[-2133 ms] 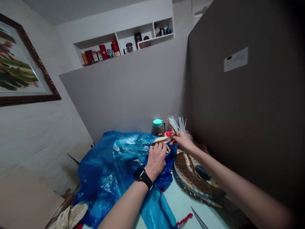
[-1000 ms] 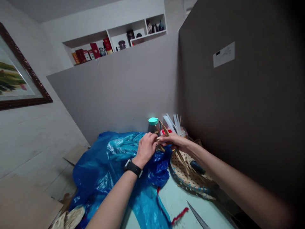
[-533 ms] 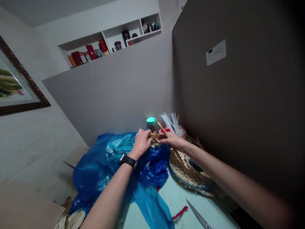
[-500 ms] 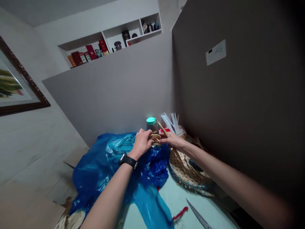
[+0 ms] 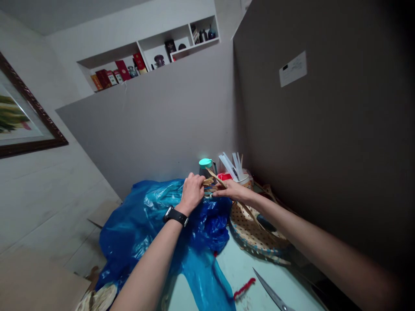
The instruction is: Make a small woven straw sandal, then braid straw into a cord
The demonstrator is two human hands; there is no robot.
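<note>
Thin straw strips [image 5: 210,181] are being pinched by the left hand [image 5: 193,190] and the right hand [image 5: 231,190], both closed on them, above the blue bag [image 5: 145,220] on the table [image 5: 240,270]. The strips seem to be in the middle of being bent or woven; even tension from both hands is probably being called for next.

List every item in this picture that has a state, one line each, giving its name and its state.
Left hand: closed on tan strips.
Right hand: pinching the same tan strips.
Blue plastic bag: crumpled, spread out.
Teal-lidded jar: upright, closed.
Woven tray: lying flat.
Scissors: lying flat, blades shut.
</note>
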